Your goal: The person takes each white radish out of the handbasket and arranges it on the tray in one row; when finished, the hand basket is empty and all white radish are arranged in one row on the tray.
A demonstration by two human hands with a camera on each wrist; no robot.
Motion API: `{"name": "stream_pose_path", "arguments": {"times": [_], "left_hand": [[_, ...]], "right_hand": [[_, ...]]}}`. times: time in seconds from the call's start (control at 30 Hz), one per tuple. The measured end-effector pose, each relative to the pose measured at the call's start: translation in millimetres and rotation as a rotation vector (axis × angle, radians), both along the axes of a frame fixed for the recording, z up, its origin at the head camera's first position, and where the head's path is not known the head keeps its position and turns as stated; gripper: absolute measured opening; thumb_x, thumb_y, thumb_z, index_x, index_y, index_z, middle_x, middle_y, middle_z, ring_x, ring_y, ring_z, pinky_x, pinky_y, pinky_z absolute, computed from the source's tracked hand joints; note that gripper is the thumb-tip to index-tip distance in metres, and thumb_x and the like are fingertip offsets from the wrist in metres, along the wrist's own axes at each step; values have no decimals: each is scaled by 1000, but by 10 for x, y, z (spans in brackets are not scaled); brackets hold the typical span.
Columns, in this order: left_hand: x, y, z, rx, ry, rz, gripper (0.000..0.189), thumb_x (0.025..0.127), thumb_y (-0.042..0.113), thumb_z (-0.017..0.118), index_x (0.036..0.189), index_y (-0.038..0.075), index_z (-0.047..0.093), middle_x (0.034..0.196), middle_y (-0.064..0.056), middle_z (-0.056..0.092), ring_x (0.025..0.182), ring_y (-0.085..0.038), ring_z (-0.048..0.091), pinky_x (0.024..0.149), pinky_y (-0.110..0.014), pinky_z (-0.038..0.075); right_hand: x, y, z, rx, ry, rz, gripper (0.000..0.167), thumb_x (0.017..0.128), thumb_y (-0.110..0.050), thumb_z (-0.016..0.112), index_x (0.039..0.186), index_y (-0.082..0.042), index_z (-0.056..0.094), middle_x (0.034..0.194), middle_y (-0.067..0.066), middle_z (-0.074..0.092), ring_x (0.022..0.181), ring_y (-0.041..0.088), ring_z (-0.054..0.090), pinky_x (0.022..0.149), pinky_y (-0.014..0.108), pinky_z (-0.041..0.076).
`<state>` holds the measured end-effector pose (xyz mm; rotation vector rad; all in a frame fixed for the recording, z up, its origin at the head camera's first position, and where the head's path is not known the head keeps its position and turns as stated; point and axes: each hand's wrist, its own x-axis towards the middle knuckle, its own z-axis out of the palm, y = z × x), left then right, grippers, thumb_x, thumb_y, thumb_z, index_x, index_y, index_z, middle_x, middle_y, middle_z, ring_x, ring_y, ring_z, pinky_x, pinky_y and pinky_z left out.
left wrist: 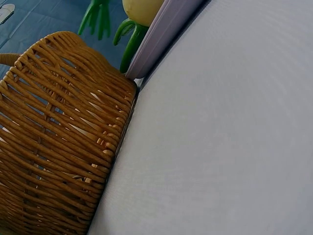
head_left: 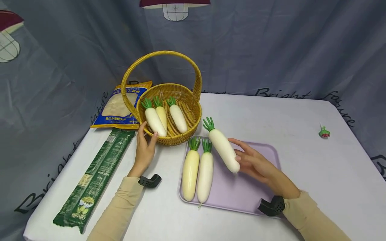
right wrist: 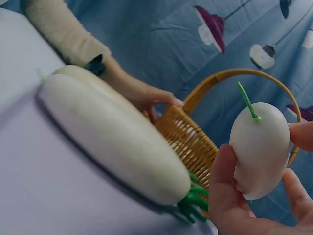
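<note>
My right hand (head_left: 254,162) holds a white radish (head_left: 223,149) with green leaf stubs, lifted over the lilac tray (head_left: 241,197). The right wrist view shows thumb and fingers round the radish's lower end (right wrist: 261,147). Two more radishes, one cream (head_left: 190,175) and one white (head_left: 205,177), lie side by side on the tray's left part. At the near left rim of a yellow wicker basket (head_left: 193,117), my left hand (head_left: 144,150) grips the edge. Inside the basket lie two white radishes (head_left: 155,122) and a cream one (head_left: 161,115). The left wrist view hides that hand.
A yellow-and-blue food bag (head_left: 116,108) lies left of the basket. Along the table's left side lies a long green packet (head_left: 94,179). A small green-and-red object (head_left: 324,133) sits far right on the white table (head_left: 289,120). Grey printed cloth (head_left: 256,50) hangs behind.
</note>
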<state>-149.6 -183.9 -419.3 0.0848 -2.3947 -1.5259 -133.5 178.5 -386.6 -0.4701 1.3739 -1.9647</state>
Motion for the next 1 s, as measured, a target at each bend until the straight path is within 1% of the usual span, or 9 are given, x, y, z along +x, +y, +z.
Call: {"name": "stream_pose_path", "arguments": {"times": [0.1, 0.2, 0.3, 0.43, 0.57, 0.7, 0.83, 1.0], "left_hand": [[-17, 8, -24, -10, 8, -7, 58, 94, 27, 47, 143, 19, 17, 146, -17, 18, 131, -35, 29, 108, -48, 28], [-78, -41, -151, -30, 19, -5, 59, 93, 33, 47, 143, 25, 17, 147, -12, 18, 131, -32, 29, 108, -46, 29], [-68, -41, -148, -42, 24, -6, 59, 93, 37, 47, 143, 26, 17, 147, -11, 19, 132, -31, 29, 108, -45, 29], [-55, -48, -148, -30, 17, -9, 59, 93, 36, 46, 143, 26, 17, 147, -11, 18, 131, -32, 30, 107, -46, 30], [-49, -53, -158, -19, 15, -2, 58, 93, 34, 47, 143, 28, 17, 148, -11, 17, 131, -32, 30, 107, -46, 29], [-53, -51, -158, -28, 21, 5, 58, 93, 35, 47, 143, 27, 17, 148, -10, 18, 132, -31, 29, 108, -45, 29], [-51, -47, -152, -36, 21, 12, 59, 93, 37, 46, 143, 27, 17, 147, -12, 19, 131, -32, 29, 108, -45, 30], [-56, -49, -154, -35, 34, 8, 58, 93, 38, 46, 142, 27, 17, 146, -13, 20, 130, -33, 30, 107, -46, 30]], "right_hand": [[118, 106, -75, 3, -18, 10, 55, 95, -1, 34, 144, -20, 19, 121, 2, 49, 102, 11, 54, 85, 28, 48], [226, 191, -171, -3, -29, 25, 57, 93, 2, 34, 144, -19, 18, 123, 3, 47, 104, 12, 53, 87, 30, 47], [326, 231, -243, -7, -28, 29, 60, 91, 6, 35, 144, -17, 19, 123, 4, 46, 104, 13, 53, 87, 31, 48], [420, 206, -303, 67, 12, -11, 60, 90, 5, 41, 143, -16, 21, 124, 3, 46, 104, 12, 54, 86, 30, 49], [474, 132, -334, 170, 52, -65, 59, 88, 1, 48, 141, -15, 25, 122, 4, 47, 104, 10, 56, 84, 29, 51], [510, 60, -342, 245, 117, -98, 58, 86, -1, 53, 138, -7, 29, 121, 7, 46, 103, 10, 58, 82, 32, 53], [524, 19, -334, 273, 168, -114, 54, 87, -2, 52, 136, 2, 30, 120, 10, 46, 104, 9, 58, 83, 35, 53], [516, -20, -314, 289, 190, -156, 51, 89, -4, 51, 134, 8, 30, 117, 11, 48, 99, 7, 58, 82, 36, 53]]}}
